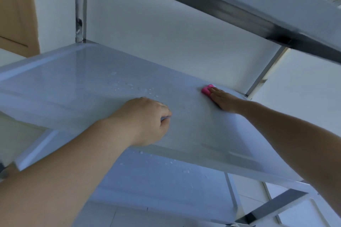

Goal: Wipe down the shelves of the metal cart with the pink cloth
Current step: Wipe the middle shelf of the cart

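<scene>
The metal cart's middle shelf fills the view, wet with water drops near its centre. At the shelf's back right lies the pink cloth. My right hand presses flat on it with straight fingers, hiding most of the cloth. My left hand rests on the shelf close to the front edge with its fingers curled under. A small grey sliver shows at its fingertips; I cannot tell what it is.
The upper shelf's dark metal edge runs overhead at the right. A lower shelf, also spotted with drops, lies below. An upright post stands at the back left, a diagonal brace at the right, a white wall behind.
</scene>
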Available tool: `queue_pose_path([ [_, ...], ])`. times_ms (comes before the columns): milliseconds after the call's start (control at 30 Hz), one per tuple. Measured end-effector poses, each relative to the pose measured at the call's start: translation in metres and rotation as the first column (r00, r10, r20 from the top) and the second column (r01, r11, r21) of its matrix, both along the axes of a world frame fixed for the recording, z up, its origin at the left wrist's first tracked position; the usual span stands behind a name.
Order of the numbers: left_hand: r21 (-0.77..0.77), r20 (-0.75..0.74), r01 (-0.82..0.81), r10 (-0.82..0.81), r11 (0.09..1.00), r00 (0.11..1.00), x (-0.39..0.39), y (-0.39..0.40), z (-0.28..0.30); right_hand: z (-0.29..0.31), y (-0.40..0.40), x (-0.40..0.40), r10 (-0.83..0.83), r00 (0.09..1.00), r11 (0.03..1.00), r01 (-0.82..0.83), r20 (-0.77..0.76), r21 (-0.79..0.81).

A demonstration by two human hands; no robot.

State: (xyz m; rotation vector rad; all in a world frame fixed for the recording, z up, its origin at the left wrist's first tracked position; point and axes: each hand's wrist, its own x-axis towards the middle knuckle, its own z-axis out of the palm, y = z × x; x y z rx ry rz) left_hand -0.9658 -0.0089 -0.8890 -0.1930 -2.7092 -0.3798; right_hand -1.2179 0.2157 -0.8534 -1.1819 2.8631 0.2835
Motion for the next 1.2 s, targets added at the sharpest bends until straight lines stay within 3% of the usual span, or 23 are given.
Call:
queue_pose_path([
  [200,-0.008,-0.002,0.003,-0.003,1.000,1.000,0.000,0.004,-0.002,0.008,-0.016,-0.018,-0.040,0.998,0.997,0.043,-0.049,0.061],
  [400,-0.027,-0.010,-0.002,0.001,1.000,1.000,-0.002,0.003,-0.003,0.006,-0.030,-0.029,-0.121,0.992,0.993,0.121,-0.033,-0.016],
  [533,-0.025,-0.019,-0.006,0.006,1.000,1.000,0.000,0.005,-0.002,0.001,-0.031,-0.026,-0.051,0.995,0.998,0.054,-0.084,0.037],
  [633,-0.025,-0.032,-0.008,0.007,1.000,0.999,0.001,0.007,0.001,0.001,-0.032,-0.016,0.014,0.998,0.999,-0.011,-0.064,0.053],
  [800,-0.030,-0.102,-0.041,0.038,0.999,0.994,0.011,0.008,0.007,-0.002,-0.038,0.015,-0.022,1.000,1.000,0.022,0.015,0.009],
  [1033,-0.096,-0.328,-0.103,0.067,0.990,0.942,0.026,0.014,0.020,-0.001,-0.032,0.086,0.027,0.987,0.991,-0.006,0.158,-0.134],
  [1200,-0.100,-0.339,-0.172,0.129,0.980,0.932,0.029,0.017,0.019,0.004,-0.018,0.135,0.114,0.966,0.981,-0.073,0.232,-0.180],
])
